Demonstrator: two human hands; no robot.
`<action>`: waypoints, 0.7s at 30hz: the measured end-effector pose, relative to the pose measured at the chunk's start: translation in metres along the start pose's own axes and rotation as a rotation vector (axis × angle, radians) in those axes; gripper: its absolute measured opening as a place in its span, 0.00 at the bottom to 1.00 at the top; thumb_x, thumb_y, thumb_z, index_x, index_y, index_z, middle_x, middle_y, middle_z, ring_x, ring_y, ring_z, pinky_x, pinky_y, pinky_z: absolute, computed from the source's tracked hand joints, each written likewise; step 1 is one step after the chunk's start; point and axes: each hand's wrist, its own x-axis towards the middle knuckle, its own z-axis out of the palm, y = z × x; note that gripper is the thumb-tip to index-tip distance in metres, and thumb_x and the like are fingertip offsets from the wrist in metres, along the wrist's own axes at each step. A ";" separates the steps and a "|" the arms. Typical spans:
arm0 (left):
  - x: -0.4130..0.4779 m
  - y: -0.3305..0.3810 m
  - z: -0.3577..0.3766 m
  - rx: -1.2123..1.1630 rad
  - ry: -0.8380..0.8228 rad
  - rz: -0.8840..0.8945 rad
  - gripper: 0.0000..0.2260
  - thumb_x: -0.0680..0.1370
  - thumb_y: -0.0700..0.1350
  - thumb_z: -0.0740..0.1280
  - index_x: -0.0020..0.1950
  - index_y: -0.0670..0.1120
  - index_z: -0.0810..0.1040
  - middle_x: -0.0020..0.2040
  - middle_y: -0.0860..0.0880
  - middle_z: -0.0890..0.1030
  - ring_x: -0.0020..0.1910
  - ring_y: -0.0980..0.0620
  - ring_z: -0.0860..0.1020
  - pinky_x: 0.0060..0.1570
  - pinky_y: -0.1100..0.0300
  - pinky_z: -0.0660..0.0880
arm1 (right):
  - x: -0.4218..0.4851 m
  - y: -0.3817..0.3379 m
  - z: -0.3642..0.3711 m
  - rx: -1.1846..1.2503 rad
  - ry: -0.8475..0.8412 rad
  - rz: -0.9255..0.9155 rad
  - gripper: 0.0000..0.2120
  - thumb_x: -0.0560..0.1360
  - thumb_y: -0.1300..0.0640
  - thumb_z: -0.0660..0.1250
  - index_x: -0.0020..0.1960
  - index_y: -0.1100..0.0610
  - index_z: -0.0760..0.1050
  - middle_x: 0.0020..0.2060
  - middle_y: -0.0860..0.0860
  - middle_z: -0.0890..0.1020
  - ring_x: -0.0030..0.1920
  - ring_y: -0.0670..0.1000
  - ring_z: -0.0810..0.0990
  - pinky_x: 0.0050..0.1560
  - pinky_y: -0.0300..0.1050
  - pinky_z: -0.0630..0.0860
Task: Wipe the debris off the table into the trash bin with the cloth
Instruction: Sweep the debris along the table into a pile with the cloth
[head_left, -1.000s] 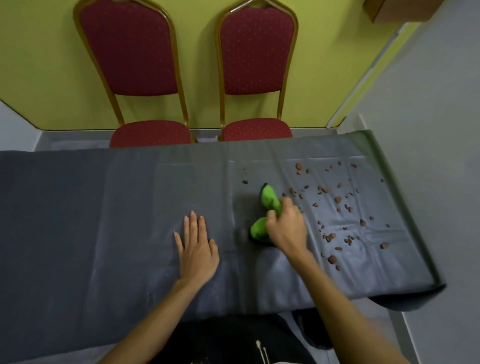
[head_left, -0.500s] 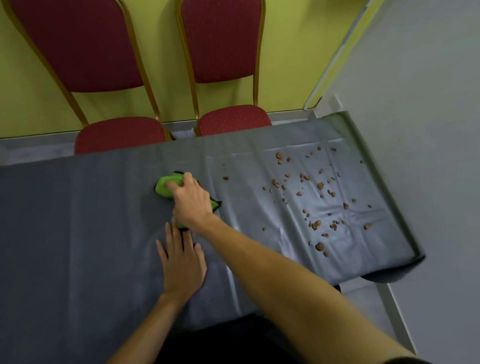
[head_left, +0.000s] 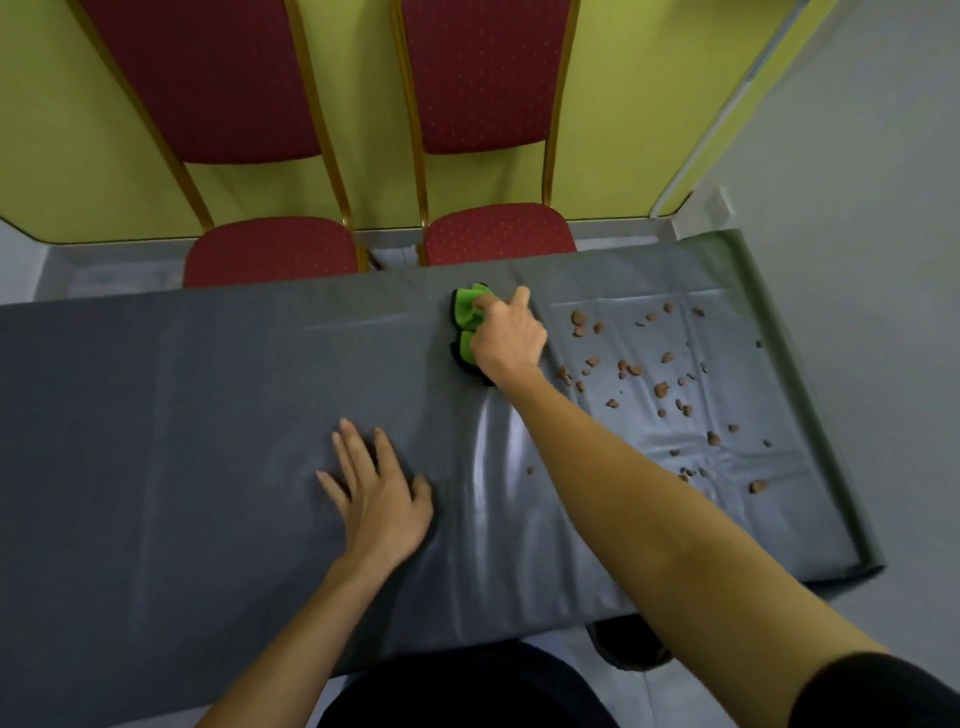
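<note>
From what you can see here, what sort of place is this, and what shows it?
Probably a function or meeting room: two red banquet chairs with gilt frames, a long table under a grey cover, and a yellow-green wall.

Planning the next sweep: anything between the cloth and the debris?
Nothing visible. The right hand grips the cloth at the far edge; only bare table cover separates it from the debris to its right.
</note>
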 end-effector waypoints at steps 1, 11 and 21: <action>0.004 0.009 0.002 -0.022 0.049 0.032 0.34 0.80 0.52 0.59 0.80 0.44 0.45 0.78 0.40 0.30 0.77 0.43 0.30 0.72 0.37 0.32 | 0.000 0.009 -0.005 -0.001 -0.005 0.030 0.17 0.74 0.60 0.62 0.61 0.49 0.76 0.55 0.55 0.68 0.44 0.60 0.78 0.46 0.53 0.73; 0.017 0.045 0.040 0.081 0.302 0.003 0.30 0.78 0.52 0.54 0.79 0.43 0.57 0.80 0.37 0.50 0.80 0.40 0.46 0.74 0.33 0.47 | -0.038 0.075 -0.074 0.400 -0.174 0.338 0.17 0.69 0.59 0.63 0.54 0.46 0.80 0.51 0.54 0.80 0.52 0.58 0.79 0.54 0.53 0.79; 0.017 0.043 0.051 0.153 0.383 -0.010 0.25 0.81 0.53 0.50 0.72 0.39 0.69 0.80 0.37 0.52 0.80 0.41 0.48 0.74 0.34 0.50 | -0.057 -0.018 0.017 0.039 -0.198 -0.187 0.20 0.74 0.50 0.66 0.65 0.50 0.68 0.55 0.56 0.66 0.50 0.63 0.74 0.48 0.57 0.73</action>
